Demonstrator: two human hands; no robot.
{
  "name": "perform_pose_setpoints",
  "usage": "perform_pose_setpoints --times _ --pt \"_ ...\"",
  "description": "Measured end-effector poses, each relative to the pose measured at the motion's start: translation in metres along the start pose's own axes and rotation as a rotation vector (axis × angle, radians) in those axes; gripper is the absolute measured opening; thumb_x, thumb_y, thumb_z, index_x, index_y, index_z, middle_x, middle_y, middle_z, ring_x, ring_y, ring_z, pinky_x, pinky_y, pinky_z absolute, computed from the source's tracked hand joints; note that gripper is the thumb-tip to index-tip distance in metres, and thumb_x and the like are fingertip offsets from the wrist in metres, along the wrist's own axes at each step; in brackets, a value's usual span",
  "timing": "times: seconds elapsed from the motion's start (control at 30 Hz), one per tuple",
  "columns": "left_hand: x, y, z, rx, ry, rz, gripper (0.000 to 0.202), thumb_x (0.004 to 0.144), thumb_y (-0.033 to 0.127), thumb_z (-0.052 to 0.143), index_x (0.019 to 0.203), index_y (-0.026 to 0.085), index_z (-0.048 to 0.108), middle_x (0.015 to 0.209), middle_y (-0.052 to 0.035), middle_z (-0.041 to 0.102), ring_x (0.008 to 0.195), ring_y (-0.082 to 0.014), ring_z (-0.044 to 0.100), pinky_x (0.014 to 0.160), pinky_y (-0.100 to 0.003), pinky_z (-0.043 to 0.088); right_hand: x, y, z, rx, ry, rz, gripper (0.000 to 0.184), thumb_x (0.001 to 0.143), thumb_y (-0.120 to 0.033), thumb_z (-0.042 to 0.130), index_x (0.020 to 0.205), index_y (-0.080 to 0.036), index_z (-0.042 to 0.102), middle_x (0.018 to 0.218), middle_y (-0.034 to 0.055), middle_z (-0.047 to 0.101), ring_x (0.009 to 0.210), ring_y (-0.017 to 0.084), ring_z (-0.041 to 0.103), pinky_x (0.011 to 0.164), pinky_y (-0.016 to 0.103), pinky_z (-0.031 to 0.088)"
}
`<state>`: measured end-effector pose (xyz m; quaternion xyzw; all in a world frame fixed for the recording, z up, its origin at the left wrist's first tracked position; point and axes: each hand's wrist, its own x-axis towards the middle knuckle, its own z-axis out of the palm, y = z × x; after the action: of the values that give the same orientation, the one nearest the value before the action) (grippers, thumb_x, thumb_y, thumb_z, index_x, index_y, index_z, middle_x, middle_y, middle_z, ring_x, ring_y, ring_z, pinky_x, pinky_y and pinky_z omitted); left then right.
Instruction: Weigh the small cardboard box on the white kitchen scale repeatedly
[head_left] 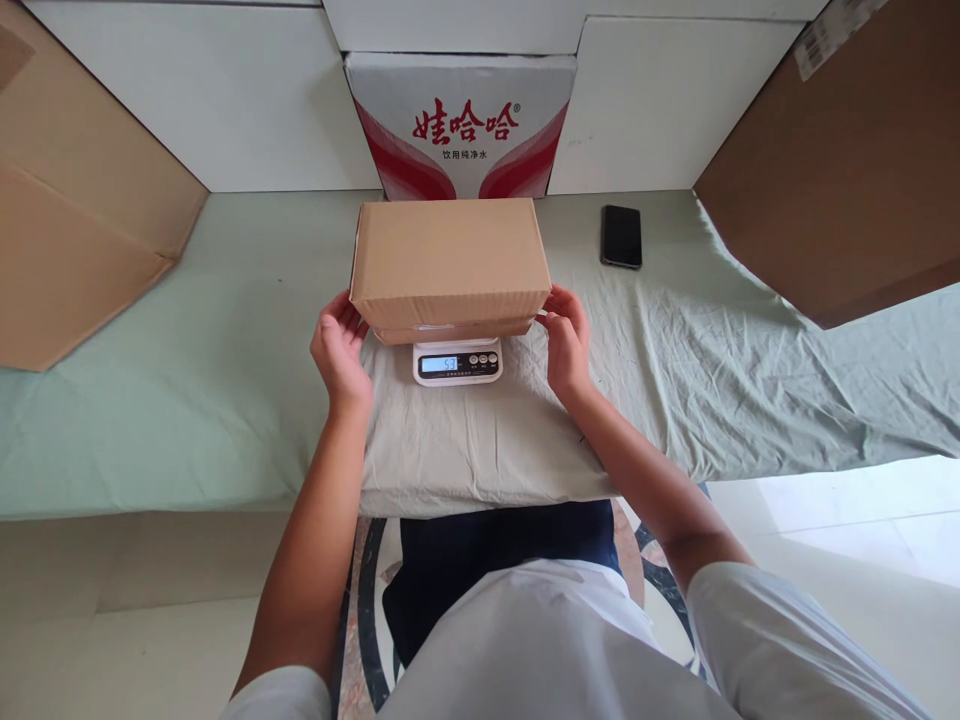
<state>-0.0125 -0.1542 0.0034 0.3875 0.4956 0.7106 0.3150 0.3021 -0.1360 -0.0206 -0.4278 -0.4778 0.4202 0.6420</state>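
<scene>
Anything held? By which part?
The cardboard box, low at its ends: left hand at left, right hand at right. Firmness of grip can't be told.

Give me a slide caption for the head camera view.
Left hand and right hand at either end of a cardboard box over a lit digital scale, phone at right.

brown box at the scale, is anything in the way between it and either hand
Nothing visible is in the way. The left hand is right at the left end of the brown box, the right hand at its right end. The phone lies off to the right, not between them.
</scene>
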Motion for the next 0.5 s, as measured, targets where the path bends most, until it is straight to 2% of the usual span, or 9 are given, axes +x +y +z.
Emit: perform_pose_setpoints --times 0.37,0.5 --pt "-0.001 -0.001 -0.001 0.095 -0.008 0.01 0.082 0.092 0.093 0.056 0.132 0.024 0.076 0.145 -0.0206 0.074 0.144 -0.0367 0.072 0.117 -0.049 0.063 -0.005 -0.012 0.005 -0.04 -0.017 -0.045 0.046 0.091 -0.062 0.073 0.132 -0.04 0.071 0.145 0.0028 0.076 0.14 0.03 0.069 0.127 0.062 0.056" --pt "-0.002 0.0 0.0 0.091 -0.009 0.006 0.08 0.092 0.092 0.058 0.132 0.025 0.076 0.146 -0.0194 0.074 0.146 -0.0365 0.071 0.119 -0.05 0.063 -0.005 -0.016 0.005 -0.061 -0.069 -0.084 0.059 0.089 -0.071 0.075 0.14 -0.041 0.068 0.155 0.0033 0.073 0.151 0.034 0.065 0.134 0.067 0.051"
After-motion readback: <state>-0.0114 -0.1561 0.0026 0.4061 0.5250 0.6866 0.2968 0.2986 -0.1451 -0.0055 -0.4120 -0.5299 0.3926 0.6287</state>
